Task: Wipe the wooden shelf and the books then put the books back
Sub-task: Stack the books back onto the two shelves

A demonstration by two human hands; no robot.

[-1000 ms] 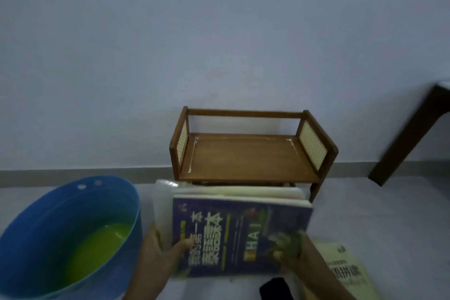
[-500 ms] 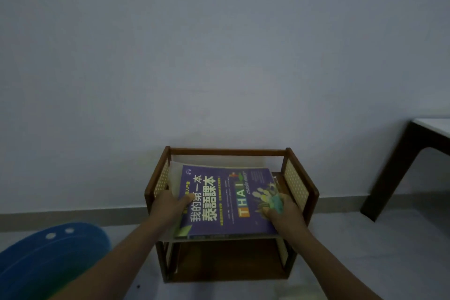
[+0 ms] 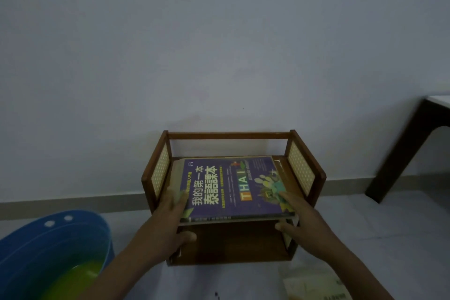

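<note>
A small wooden shelf [image 3: 230, 135] with cane side panels stands against the wall. On its upper tier lies a flat stack of books [image 3: 231, 185], topped by a purple book with "THAI" on its cover. My left hand [image 3: 168, 221] grips the stack's front left edge, fingers on top and thumb beneath. My right hand [image 3: 299, 219] grips the front right corner the same way. The lower tier is dark and looks empty.
A blue basin [image 3: 56, 238] with yellow-green liquid stands on the floor at the lower left. Another pale book [image 3: 314, 285] lies on the floor at the lower right. A dark table leg [image 3: 399, 153] rises at the far right.
The stack went from in front of the shelf up onto its upper tier and now lies flat there. Both hands have stayed on its front edge.
</note>
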